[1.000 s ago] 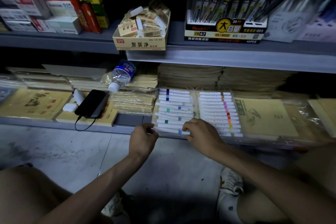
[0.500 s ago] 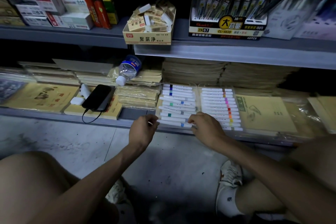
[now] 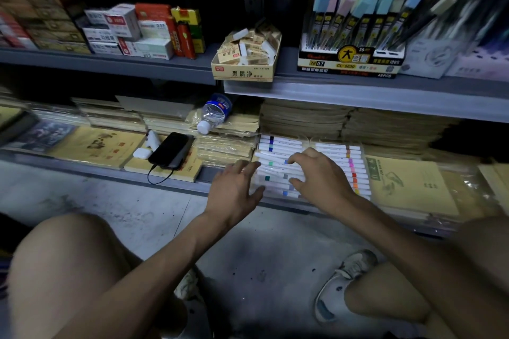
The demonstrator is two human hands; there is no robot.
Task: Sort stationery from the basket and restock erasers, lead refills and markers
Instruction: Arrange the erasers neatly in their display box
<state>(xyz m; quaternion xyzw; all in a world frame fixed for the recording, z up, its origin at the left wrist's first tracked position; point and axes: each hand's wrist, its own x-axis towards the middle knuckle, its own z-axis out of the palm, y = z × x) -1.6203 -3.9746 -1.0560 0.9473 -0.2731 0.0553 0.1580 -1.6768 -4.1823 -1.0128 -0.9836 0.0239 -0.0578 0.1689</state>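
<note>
Two rows of white markers with coloured bands lie flat on the lower shelf: a left row [image 3: 278, 147] and a right row [image 3: 355, 170]. My left hand [image 3: 237, 187] hovers at the left row's near left edge, fingers spread and straight, holding nothing. My right hand [image 3: 316, 176] rests over the left row, fingers arched with tips on the markers. On the upper shelf stand an open yellow carton of erasers [image 3: 246, 56] and a display box of lead refills [image 3: 352, 59].
A phone [image 3: 170, 150] on a cable, a white earbud case [image 3: 141, 153] and a lying water bottle [image 3: 213, 113] sit left of the markers. Notebook stacks [image 3: 407, 187] fill the lower shelf. Small boxes [image 3: 132, 33] line the upper left shelf. My knees and shoes are below.
Both hands let go of the front marker and opened. They moved further in over the left row. The camera shifted down and closer.
</note>
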